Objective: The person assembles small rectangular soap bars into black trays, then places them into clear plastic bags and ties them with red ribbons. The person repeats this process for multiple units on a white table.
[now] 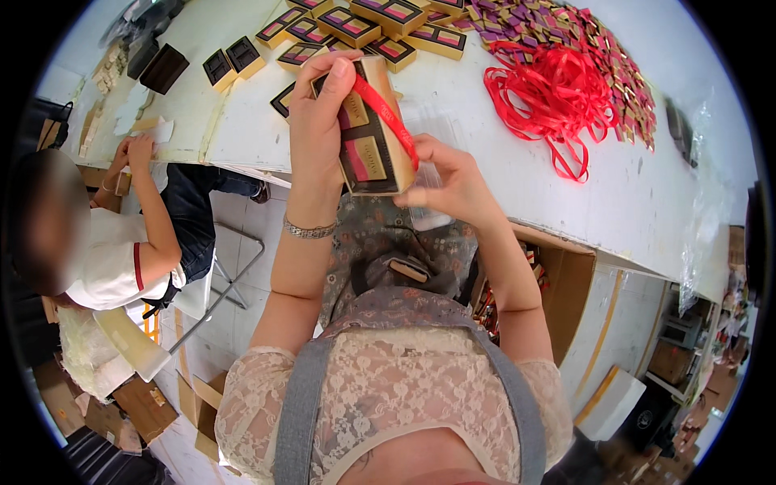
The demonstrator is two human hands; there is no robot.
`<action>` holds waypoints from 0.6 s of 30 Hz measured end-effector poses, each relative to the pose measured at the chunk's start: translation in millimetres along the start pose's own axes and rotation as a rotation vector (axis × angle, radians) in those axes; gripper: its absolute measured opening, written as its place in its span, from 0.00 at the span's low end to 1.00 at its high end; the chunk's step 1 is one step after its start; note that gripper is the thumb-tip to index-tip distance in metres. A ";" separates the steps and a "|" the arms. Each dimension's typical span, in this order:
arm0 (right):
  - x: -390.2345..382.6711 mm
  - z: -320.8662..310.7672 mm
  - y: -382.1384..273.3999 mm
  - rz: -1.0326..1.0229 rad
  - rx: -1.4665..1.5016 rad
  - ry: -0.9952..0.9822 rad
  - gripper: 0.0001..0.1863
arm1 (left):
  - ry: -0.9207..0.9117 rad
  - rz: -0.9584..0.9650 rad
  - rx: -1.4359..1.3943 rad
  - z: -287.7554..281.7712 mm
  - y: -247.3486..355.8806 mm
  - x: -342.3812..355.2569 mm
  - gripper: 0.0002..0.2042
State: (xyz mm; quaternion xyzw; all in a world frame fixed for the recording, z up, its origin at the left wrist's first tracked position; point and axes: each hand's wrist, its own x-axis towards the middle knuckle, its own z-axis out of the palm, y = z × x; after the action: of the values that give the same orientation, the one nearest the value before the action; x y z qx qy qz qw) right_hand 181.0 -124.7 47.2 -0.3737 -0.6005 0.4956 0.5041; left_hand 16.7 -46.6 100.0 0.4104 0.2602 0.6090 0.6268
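My left hand (322, 117) grips a gold-edged dark box (368, 158) from its upper left, thumb on its face, holding it tilted up above the table edge. Two windows show pink and gold pieces inside. A red ribbon (384, 111) runs diagonally over the box. My right hand (436, 182) has its bent fingers closed at the box's right side and lower corner, by the ribbon. Behind that hand is a clear plastic piece (428, 218); whether my fingers touch it I cannot tell.
Several similar boxes (347, 24), a red ribbon heap (543, 97) and a pile of small wrapped pieces (570, 28) lie on the white table (663, 234). A co-worker (113, 250) sits at left near a folding chair. An open carton (558, 315) is under the table.
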 end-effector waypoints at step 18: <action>0.4 -16.5 -12.0 -0.090 0.054 0.041 0.06 | -0.123 -0.162 -0.176 13.8 2.4 -0.8 0.22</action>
State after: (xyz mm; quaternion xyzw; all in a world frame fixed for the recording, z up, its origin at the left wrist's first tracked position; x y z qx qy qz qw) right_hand 197.6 -123.5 58.9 -0.3424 -0.5927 0.4807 0.5480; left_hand 26.7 -50.2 109.1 0.3681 0.1994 0.5506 0.7222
